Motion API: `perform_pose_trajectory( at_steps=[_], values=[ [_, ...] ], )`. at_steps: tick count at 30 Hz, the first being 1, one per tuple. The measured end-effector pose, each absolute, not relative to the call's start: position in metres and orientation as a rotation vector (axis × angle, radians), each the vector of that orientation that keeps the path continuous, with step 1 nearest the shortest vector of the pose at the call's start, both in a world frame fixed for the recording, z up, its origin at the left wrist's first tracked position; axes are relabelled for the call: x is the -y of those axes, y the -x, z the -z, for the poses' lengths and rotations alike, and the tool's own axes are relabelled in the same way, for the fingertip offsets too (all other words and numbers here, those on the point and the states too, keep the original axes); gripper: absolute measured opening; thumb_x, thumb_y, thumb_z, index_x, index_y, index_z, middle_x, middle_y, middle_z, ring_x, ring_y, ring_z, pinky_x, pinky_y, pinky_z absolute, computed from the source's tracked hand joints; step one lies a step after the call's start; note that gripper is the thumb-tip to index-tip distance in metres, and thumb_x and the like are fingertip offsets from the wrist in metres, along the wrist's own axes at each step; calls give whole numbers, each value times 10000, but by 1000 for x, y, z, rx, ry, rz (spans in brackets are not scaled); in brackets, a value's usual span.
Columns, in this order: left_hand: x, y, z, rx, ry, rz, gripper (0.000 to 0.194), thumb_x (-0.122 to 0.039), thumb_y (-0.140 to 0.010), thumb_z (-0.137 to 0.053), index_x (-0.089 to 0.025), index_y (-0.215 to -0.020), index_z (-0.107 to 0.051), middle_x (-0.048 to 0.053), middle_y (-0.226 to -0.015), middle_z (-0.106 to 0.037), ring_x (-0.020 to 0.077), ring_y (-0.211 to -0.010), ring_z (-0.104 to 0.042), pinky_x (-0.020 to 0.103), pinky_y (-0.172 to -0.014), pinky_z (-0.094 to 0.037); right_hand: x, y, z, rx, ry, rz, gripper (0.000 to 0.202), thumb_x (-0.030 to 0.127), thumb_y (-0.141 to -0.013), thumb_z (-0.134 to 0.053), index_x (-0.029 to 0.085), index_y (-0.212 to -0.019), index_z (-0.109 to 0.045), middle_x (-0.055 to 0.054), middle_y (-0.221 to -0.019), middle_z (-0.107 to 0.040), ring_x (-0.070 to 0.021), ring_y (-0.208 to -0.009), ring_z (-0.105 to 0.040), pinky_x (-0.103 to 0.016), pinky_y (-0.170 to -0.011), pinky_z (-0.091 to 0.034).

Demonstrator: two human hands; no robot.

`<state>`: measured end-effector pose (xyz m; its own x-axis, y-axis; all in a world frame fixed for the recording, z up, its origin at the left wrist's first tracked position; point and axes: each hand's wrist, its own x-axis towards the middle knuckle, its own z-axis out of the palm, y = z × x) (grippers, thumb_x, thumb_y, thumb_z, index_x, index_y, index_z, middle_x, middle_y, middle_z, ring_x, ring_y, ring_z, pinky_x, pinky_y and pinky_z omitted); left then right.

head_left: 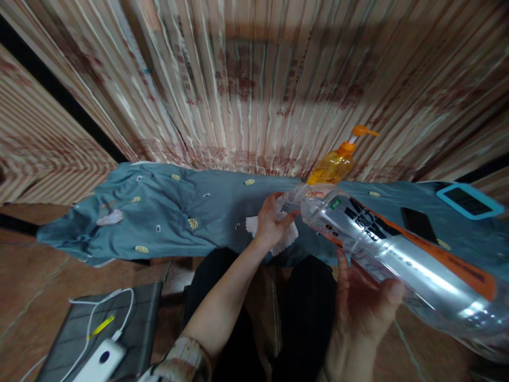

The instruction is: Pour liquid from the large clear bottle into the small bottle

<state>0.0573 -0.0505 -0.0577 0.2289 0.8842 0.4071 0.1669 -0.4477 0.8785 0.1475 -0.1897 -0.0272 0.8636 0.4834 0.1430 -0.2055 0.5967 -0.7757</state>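
Observation:
A large clear plastic bottle point(382, 244) with a silver, orange and black label lies tilted across the right side, its neck toward the middle. My left hand point(272, 223) is closed around the neck end of the bottle; its fingertips are partly hidden. From below, my right hand point(361, 300) cradles the bottle's body, thumb along the near side. Beneath my left hand a crumpled white tissue point(287, 241) rests on the cloth. Just behind the bottle's neck stands a pump bottle point(332, 165) of yellow liquid with an orange pump head.
A grey-blue patterned cloth point(214, 212) covers the narrow table. A dark phone point(418, 224) and a blue-framed device point(471, 201) lie at the right; a crumpled whitish piece point(110, 217) lies left. On a dark stool point(147, 313) is a white power bank point(101, 361) with a cable.

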Motion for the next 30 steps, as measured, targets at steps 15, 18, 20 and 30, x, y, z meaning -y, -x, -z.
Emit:
perform_pose_trajectory(
  at_steps=[15,18,20,30],
  values=[
    [51,-58,58,-973,-1783,-1280,418,-363,-768,-666,-179,-1113,-517,97,-1113,-617,249,-1074,-580,395,-928,-456,191,-147,23,327,870,-395,655,408,-541,-742,284,-1168,-596,-16,-1344,-515,-258,-1239,-484,-450,-959,-479],
    [50,-58,58,-983,-1787,-1277,421,-358,-764,-669,-179,-1113,-517,95,-1117,-613,242,-1066,-583,391,-931,-455,190,-147,23,324,870,-395,665,409,-538,-746,285,-1173,-590,-17,-1352,-507,-259,-1242,-480,-461,-971,-466],
    [51,-58,58,-990,-1790,-1270,431,-357,-761,-672,-172,-1118,-517,98,-1119,-612,246,-1077,-578,391,-937,-452,190,-147,23,319,868,-397,695,409,-530,-755,281,-1190,-577,-22,-1358,-501,-259,-1238,-484,-459,-974,-465],
    [50,-57,59,-949,-1791,-1291,428,-374,-766,-665,-177,-1115,-513,100,-1113,-614,250,-1069,-577,403,-933,-450,191,-149,25,320,888,-392,695,464,-491,-779,297,-1141,-599,-11,-1343,-514,-263,-1246,-480,-462,-928,-512]
  ],
)
